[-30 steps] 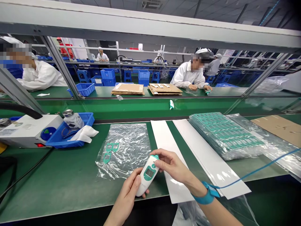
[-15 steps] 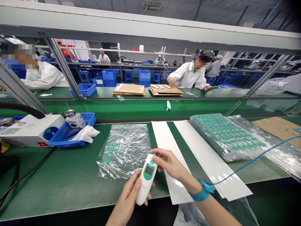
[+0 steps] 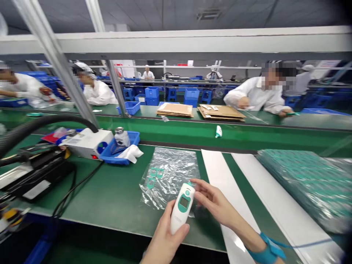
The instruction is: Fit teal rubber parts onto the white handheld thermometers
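Observation:
My left hand (image 3: 165, 238) is wrapped round the lower end of a white thermometer (image 3: 182, 208) with a teal face and a small screen, held upright over the near edge of the green bench. My right hand (image 3: 213, 200), with a blue wrist strap (image 3: 268, 251) on it, pinches the thermometer's top end with its fingertips. Just behind lies a clear plastic bag (image 3: 172, 174) with teal cut-outs (image 3: 154, 175) on it.
Two white paper strips (image 3: 220, 172) lie to the right, then a wrapped stack of teal sheets (image 3: 305, 179). At left stand a blue tray (image 3: 115, 157) with a small bottle (image 3: 121, 136) and cloth, a white device (image 3: 88, 141), a black hose and cables. Other workers sit across the conveyor.
The view has swung to the left, so more of the left bench and its black equipment shows. Both hands keep hold of the thermometer, which now stands a little more upright.

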Demonstrator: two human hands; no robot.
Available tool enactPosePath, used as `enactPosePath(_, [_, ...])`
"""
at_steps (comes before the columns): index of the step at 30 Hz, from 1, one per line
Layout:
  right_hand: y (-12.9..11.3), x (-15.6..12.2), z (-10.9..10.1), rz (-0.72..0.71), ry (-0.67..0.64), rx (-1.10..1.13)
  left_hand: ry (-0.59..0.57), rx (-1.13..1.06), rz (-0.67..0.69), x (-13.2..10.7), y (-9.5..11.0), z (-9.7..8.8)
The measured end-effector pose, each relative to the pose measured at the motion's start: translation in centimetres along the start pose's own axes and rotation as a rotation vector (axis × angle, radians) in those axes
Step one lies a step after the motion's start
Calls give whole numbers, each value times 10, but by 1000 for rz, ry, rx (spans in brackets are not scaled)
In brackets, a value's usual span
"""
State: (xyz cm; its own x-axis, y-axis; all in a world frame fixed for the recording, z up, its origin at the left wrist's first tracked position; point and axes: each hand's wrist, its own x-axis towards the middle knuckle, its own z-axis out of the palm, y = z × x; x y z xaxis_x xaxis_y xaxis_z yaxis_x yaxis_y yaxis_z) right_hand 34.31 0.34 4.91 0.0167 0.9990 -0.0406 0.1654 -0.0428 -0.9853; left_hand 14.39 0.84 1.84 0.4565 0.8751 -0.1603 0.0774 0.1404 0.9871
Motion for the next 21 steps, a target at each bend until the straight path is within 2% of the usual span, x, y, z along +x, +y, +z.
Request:
enactPosePath(3, [0,4,0,-20,8,-81,272,101,-11,3,4,-37])
enactPosePath(6, [5,7,-5,6,4,-101,473,372,-25,4,2,-94])
enactPosePath(9, [11,11,-9,41,18,-115,581,819,-38,8,-4,-150])
enactPosePath(11, [13,14,-9,61,12,-127,606,982,-17,13,-7,-175])
enactPosePath(13, [13,18,-8,74,-9,-146,625,1046,-4,20,-9,-190])
enactPosePath(17, [11,29,-15,86,-29,-200,646,1094,7,31,-14,-203])
enactPosePath(21, [12,59,-42,23,-14,-335,711,1068,55,32,-29,-213])
